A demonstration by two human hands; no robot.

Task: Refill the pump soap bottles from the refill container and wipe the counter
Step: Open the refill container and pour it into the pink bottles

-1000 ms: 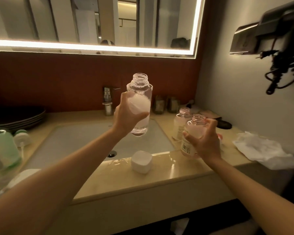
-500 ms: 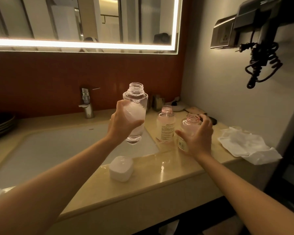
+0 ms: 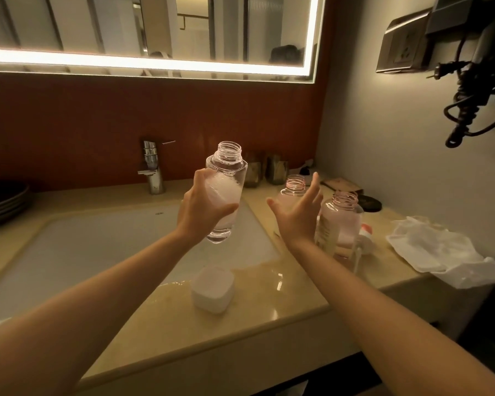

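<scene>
**Desk:** Where does the light come from?

**Photographer:** Mostly 1 source: the LED strip (image 3: pixel 155 62) framing the mirror (image 3: pixel 120 21), a warm band blown out to pure white.

**Desk:** And the rest of the room?

**Photographer:** Dim and amber. The red wall (image 3: pixel 83 124) falls near black at left. The counter (image 3: pixel 166 324) carries small hard glints near its front edge, and the clear bottle (image 3: pixel 229 167) in the left hand (image 3: pixel 200 215) catches soft highlights on its neck. The hair dryer cord (image 3: pixel 475 90) is close to a silhouette.

**Desk:** Sharpness?

**Photographer:** Soft throughout, with compression smear; the tissue (image 3: pixel 435 250) loses its folds. Wide-angle distortion slants the mirror's frame and stretches the lower corners.
</scene>
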